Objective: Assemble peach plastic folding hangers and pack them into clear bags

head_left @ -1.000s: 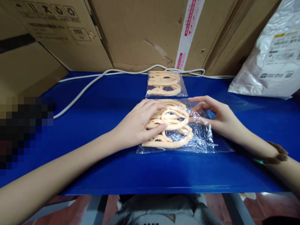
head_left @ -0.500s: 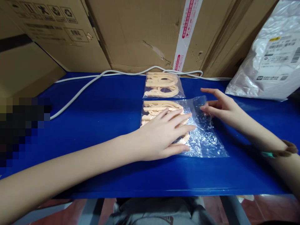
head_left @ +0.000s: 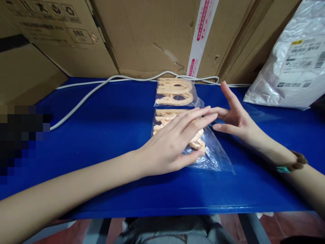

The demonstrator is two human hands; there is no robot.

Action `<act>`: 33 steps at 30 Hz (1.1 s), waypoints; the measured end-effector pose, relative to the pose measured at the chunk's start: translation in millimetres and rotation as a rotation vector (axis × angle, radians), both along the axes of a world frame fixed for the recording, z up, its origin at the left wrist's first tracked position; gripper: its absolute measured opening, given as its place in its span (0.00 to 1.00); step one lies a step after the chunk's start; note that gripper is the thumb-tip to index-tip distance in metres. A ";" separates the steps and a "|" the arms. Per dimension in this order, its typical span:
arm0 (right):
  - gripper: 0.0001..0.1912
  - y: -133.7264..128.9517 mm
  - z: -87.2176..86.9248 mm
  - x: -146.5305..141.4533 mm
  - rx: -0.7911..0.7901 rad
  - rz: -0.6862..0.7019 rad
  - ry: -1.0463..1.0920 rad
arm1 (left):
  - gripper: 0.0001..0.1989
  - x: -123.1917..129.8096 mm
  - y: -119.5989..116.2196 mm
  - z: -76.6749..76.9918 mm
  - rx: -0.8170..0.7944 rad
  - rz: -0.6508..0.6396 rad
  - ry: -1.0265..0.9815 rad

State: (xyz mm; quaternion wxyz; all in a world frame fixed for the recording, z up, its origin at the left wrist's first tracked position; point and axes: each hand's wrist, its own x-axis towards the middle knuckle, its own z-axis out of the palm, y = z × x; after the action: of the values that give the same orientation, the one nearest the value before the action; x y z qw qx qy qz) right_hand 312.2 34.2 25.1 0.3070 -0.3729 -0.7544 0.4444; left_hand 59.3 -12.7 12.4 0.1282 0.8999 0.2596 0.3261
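Observation:
A clear plastic bag [head_left: 215, 159] holding cream plastic pieces that look like folding hangers [head_left: 162, 118] lies on the blue table. My left hand [head_left: 175, 142] rests across this bag with its fingers stretched out, covering much of the contents. At the bag's right side is my right hand [head_left: 236, 118], its fingers spread and thumb apart. One of its fingers reaches the left fingertips at the folded-over upper part of the bag; the exact contact there is hidden. Just beyond lies a second clear bag of similar cream pieces [head_left: 175, 91], flat on the table.
Cardboard boxes [head_left: 152, 34] stand along the back of the blue table [head_left: 106, 189]. A white cable [head_left: 86, 101] runs along their base and curves forward at left. A white shipping bag [head_left: 284, 67] with a label leans at the right rear.
The right part of the nearer bag has folded leftward, toward my left hand. My right hand has shifted slightly left and its fingers have spread. My left fingers have drawn closer together.

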 end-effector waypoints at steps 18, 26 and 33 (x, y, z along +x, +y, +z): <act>0.40 -7.6 -12.2 -14.2 0.637 0.145 -0.430 | 0.11 3.4 -8.4 0.1 0.568 -0.103 0.013; 0.30 -5.2 -11.5 -19.4 0.622 0.187 -0.645 | 0.11 8.5 -11.7 -5.6 0.707 -0.123 0.099; 0.29 -5.1 -12.6 -22.6 0.635 0.189 -0.734 | 0.07 10.7 -25.6 -4.2 0.770 0.013 0.239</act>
State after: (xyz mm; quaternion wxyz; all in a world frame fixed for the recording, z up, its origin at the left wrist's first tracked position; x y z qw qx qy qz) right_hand 289.6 29.1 12.6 0.0779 -0.3229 -0.9415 0.0576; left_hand 70.1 -38.3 8.2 -0.2514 0.9120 0.1374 0.2935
